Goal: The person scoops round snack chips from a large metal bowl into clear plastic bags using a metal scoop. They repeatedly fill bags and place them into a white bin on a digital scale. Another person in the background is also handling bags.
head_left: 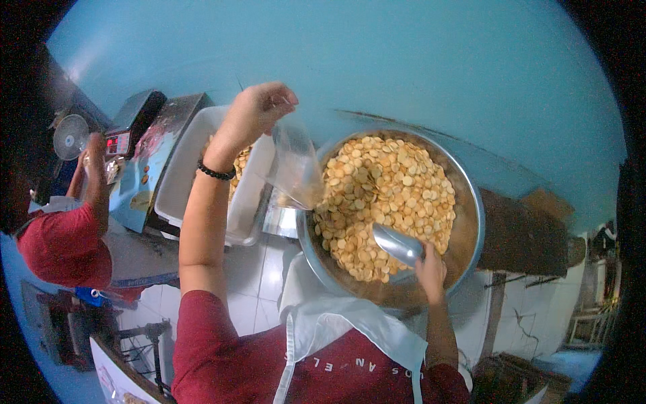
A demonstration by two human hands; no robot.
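My left hand (259,111) is raised and closed on the top of a clear plastic bag (297,158). The bag hangs by the left rim of a large round metal basin (479,222); a little of something pale seems to lie at its bottom. Small round yellow crackers (397,178) fill much of the basin. At the basin's near right side, my right hand (431,269) is wrapped round the handle of a metal scoop (398,244). The scoop's front end rests among the crackers.
A white plastic tub (176,192) with more crackers stands left of the basin. Beyond it are a digital scale (131,128) and a co-worker in a red sleeve (70,242). A blue wall (404,67) rises behind; a dark brown surface (518,232) lies right.
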